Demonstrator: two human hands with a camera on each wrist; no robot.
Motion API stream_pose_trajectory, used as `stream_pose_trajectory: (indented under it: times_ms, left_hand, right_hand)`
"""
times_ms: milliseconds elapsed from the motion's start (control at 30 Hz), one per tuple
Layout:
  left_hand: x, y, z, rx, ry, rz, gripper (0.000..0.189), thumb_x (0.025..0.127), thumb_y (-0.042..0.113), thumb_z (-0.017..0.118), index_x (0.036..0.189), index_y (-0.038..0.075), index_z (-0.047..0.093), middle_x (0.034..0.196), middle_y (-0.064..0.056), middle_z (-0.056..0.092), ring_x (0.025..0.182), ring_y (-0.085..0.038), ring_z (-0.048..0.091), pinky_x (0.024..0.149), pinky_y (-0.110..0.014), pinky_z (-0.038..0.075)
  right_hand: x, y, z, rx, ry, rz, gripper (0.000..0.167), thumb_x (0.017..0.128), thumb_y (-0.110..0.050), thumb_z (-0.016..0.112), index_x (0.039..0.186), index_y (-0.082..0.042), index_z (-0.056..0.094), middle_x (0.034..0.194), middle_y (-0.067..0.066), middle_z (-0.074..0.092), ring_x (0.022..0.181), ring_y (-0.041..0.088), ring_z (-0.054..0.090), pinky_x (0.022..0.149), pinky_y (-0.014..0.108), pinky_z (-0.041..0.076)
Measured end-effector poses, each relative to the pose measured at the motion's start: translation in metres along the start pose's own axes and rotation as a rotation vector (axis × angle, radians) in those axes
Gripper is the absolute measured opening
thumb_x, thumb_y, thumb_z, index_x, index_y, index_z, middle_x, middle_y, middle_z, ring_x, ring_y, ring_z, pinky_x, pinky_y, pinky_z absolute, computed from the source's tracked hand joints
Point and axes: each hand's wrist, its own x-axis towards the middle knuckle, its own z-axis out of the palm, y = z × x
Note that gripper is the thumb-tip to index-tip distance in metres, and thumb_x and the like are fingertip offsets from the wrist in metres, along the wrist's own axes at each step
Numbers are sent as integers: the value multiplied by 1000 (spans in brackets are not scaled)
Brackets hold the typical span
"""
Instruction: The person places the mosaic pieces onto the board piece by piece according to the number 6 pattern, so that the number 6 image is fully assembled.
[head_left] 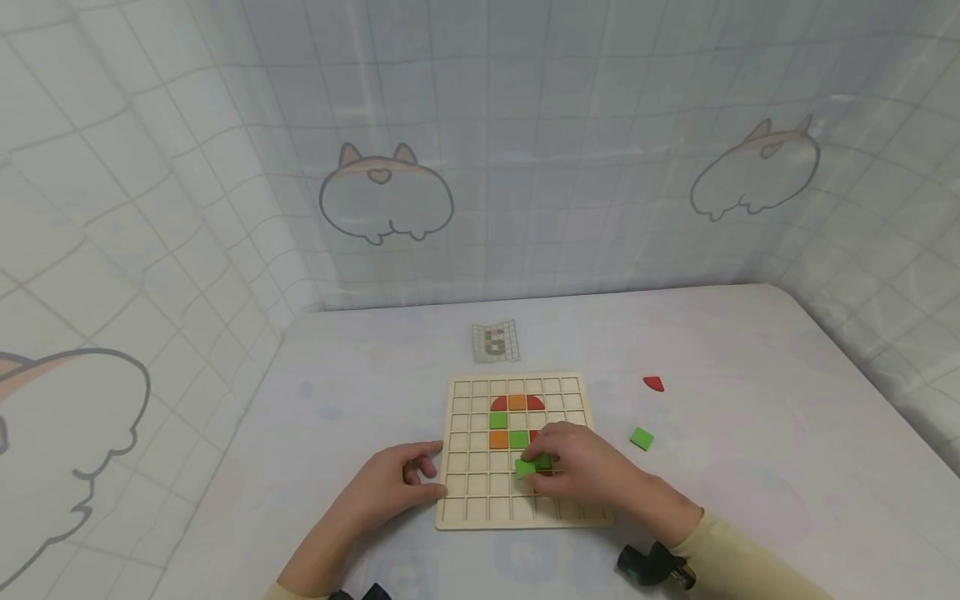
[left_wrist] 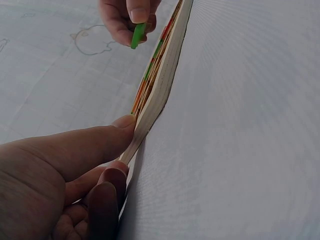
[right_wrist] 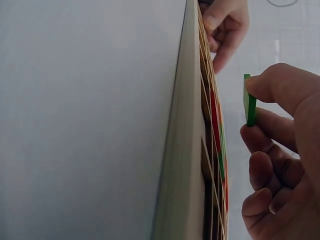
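A wooden grid board [head_left: 468, 508] lies on the table with several coloured tiles set in its cells. Over its lower middle, my right hand [head_left: 581, 462] pinches a green square tile [right_wrist: 250, 102] between thumb and fingertips; the right wrist view shows this tile raised off the board. Against the board's left edge rests my left hand [head_left: 386, 483], its thumb and index fingertip touching the rim apart from each other. Set tiles include an orange square [head_left: 517, 402], a red rounded piece [head_left: 499, 404] and a green square [head_left: 498, 421]. The right fingers partly cover other red and green pieces.
Right of the board lie a loose green square [head_left: 641, 438] and a red rounded piece [head_left: 653, 383]. Behind the board is a small pattern card [head_left: 495, 342] with a printed grid. A pale patterned curtain [head_left: 555, 208] surrounds the white table [head_left: 360, 375].
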Motion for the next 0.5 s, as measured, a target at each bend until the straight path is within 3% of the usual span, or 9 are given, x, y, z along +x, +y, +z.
stream_pose_trajectory:
  times_ms: [133, 500]
  left_hand:
    - [0, -1, 0, 10, 1, 9, 69, 73, 39, 87, 132, 13, 64, 89, 9, 61, 71, -15, 52, 59, -28, 43]
    - [0, -2, -1, 6, -8, 20, 68, 74, 39, 87, 133, 14, 64, 89, 9, 61, 70, -15, 53, 59, -28, 43]
  right_hand:
    - [1, -2, 5, -23, -15, -5, 21, 86, -36, 77, 102, -23, 77, 93, -19, 61, 85, 4, 53, 79, 27, 47]
    - [-1, -1, 16, -92, -11, -45, 19, 85, -34, 77, 99, -22, 76, 90, -17, 55, 81, 3, 49, 75, 23, 45]
